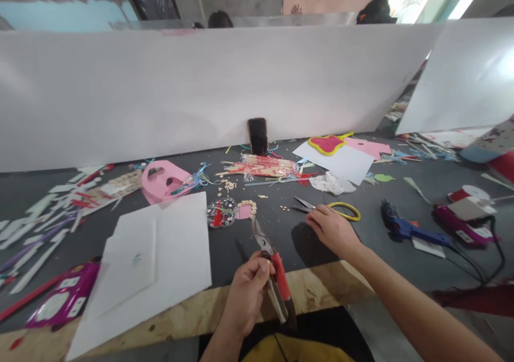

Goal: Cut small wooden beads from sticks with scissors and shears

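Left hand [244, 292]: clamped on the pruning shears [279, 271] near their pivot, handles angled down past the wooden table edge [317, 281], blades pointing away over the dark tabletop [223, 260]
Right hand [333, 231]: palm down at the scissors [342, 205], between blades and yellow loops; cannot tell whether the fingers close on anything
White sheets [180, 260]: left of the left hand, reaching over the table edge
Pink cutout [164, 191]: beyond the sheets, with blue strips [199, 177] on its right side
Clear case [222, 213]: just beside the pink square [244, 212], which small tan pieces [254, 206] edge, right in front of the blades
Stick bundle [261, 166]: clear-wrapped, before the phone [258, 136] leaning on the white board [201, 83]
Glue gun [417, 231]: blue, right of the right hand, well apart from it
Pruning shears: hooked metal blades, one handle red with a dark end, the other bare metal
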Demonstrator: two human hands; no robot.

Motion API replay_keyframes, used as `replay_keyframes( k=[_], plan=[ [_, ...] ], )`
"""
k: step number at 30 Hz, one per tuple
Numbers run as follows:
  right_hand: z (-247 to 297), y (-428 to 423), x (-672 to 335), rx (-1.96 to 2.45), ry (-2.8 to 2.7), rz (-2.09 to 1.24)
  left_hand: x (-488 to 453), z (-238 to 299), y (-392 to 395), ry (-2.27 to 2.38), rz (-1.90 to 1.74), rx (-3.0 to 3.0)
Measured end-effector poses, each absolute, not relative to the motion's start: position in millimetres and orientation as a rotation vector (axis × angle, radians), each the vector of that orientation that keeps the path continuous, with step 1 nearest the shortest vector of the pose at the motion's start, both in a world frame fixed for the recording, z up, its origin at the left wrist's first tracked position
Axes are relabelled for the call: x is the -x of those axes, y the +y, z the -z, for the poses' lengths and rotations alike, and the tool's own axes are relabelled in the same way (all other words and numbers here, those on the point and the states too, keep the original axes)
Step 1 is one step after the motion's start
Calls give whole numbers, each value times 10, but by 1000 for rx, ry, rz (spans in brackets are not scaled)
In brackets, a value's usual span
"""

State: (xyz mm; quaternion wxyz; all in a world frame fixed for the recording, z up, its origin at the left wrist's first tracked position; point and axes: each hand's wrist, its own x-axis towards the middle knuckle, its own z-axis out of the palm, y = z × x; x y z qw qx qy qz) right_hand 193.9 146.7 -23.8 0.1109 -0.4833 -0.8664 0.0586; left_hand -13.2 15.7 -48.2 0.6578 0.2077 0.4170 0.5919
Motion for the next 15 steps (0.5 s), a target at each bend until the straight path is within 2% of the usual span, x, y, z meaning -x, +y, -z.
replay_keyframes(
  k=[9,15],
  plan=[
    [286,1886,-1429,1342,-2516,-266,199,457,105,1003,-1379,-500],
    [65,1369,-1564,1301,-2350,-619,148,489,214,1143,-1420,-595]
  ],
)
